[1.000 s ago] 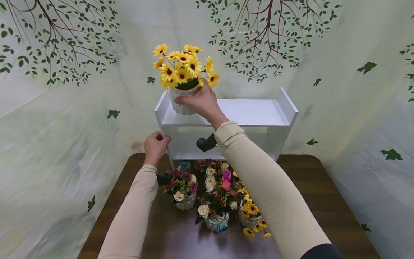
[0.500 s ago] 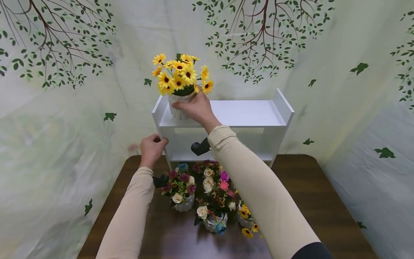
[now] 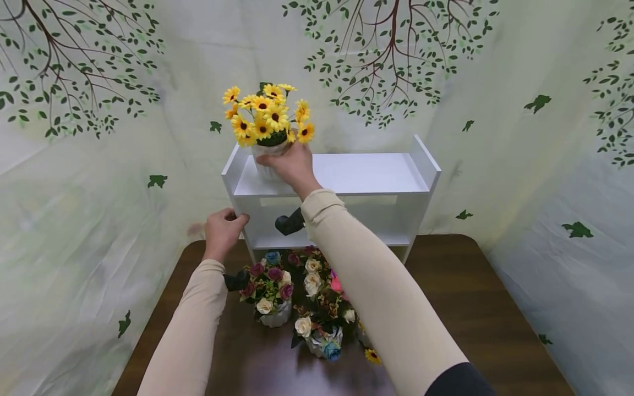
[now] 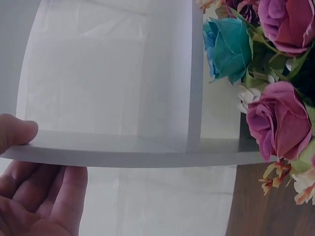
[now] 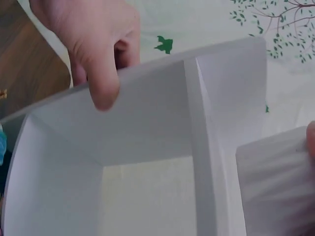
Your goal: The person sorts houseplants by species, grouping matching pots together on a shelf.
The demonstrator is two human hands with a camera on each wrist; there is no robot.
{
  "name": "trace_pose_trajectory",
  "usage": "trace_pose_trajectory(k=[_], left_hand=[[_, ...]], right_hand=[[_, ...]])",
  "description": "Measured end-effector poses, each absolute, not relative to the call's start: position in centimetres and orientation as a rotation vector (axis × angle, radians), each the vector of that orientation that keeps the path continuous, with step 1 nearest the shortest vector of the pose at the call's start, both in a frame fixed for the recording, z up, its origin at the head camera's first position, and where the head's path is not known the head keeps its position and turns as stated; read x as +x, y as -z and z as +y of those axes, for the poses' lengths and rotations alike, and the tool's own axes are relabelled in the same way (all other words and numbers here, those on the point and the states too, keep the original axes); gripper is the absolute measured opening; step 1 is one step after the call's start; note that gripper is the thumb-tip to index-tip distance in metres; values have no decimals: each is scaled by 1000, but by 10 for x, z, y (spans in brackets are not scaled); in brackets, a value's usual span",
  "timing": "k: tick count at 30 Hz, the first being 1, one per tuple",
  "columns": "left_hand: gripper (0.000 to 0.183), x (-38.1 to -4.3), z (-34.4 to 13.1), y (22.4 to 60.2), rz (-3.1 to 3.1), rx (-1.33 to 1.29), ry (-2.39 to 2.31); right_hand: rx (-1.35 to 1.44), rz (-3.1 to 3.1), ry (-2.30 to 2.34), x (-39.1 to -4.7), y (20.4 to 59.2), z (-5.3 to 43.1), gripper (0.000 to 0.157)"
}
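Note:
My right hand (image 3: 294, 166) grips a white ribbed flowerpot (image 3: 263, 168) holding yellow sunflower-like blooms (image 3: 264, 116). The pot stands upright at the left end of the top board of a white shelf unit (image 3: 366, 171); its far side is hidden. In the right wrist view only a fingertip (image 5: 311, 139) shows on the pot (image 5: 275, 179). My left hand (image 3: 223, 234) pinches the unit's left side panel (image 4: 113, 158), thumb on the inner face, fingers outside, as the left wrist view shows.
Several potted flowers crowd the brown table (image 3: 455, 286) before the unit: purple and cream roses (image 3: 269, 289), a mixed rose pot (image 3: 322, 330), and yellow blooms (image 3: 372, 356) partly behind my right sleeve. A leaf-printed curtain (image 3: 525, 181) hangs behind.
My right hand has lowered the flowerpot onto the top board's left end. My left hand keeps its hold on the side panel. The whole head view has shifted slightly.

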State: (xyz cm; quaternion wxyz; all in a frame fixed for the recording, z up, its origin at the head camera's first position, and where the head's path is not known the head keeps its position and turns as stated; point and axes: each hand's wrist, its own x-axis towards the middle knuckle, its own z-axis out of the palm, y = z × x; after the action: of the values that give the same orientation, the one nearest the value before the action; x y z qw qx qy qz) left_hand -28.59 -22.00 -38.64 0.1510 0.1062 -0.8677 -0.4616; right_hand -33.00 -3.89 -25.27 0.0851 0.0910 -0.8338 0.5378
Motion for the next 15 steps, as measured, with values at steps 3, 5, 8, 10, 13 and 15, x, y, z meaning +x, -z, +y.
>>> trace_pose_trajectory(k=[3,5,8,10,13,15], left_hand=[[33,-285,-221,386,-2484,305,1318],[33,-286,-221,386,-2476,293,1313],[32,-288,-222,386,-2457,282,1312],[32,-289,-222,387,-2455,285,1299],[32,-290,-223,389,-2473,293,1270],[33,-290,-223,390,-2490,298,1261]], right_hand=[[261,-2475,-1603,-330,255,-47,71],[240,-2464,-1613,-330,256,-50,70],[232,-2452,-1641,-331,256,-51,73],[238,-2448,-1660,-332,258,-52,76],[223,-2454,-1677,-334,261,-53,78],[204,-2464,-1680,-335,263,-53,78]])
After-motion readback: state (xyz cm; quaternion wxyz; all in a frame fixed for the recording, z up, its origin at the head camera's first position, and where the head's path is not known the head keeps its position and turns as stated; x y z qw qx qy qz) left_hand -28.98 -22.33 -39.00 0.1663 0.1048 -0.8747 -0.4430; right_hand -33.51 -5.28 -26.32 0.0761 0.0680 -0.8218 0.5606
